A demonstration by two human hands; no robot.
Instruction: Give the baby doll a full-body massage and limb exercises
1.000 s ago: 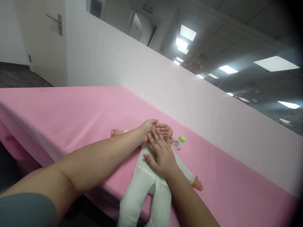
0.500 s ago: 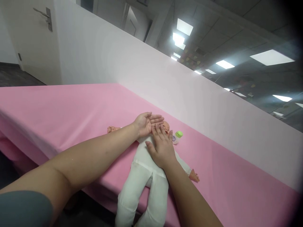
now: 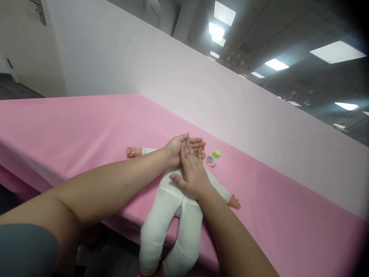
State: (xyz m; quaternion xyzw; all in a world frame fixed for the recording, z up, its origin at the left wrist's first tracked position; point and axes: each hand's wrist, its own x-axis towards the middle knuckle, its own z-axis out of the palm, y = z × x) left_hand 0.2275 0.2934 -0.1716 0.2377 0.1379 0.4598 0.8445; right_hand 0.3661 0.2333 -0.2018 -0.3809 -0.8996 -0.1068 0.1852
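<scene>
A baby doll [image 3: 170, 207] in a white suit lies on its back with arms spread and legs toward me. Above its chest and head, my left hand [image 3: 175, 150] is palm up with the fingers stretched out. My right hand [image 3: 193, 171] lies palm down, its flat fingers resting across the left palm and its thumb spread over the doll's chest. Both hands hide most of the doll's head. Beside the head lies a small clear bottle [image 3: 210, 160] with a green cap.
A pink cover [image 3: 86, 127] drapes the table under the doll and hangs over its near edge. Behind it runs a white wall [image 3: 178, 84] with a dark reflective pane above, showing ceiling lights. At the far left is a door [image 3: 25, 46].
My right hand has slid onto the left palm, and the fingers now overlap more. The doll's face is covered more than before. The view has tilted slightly downward.
</scene>
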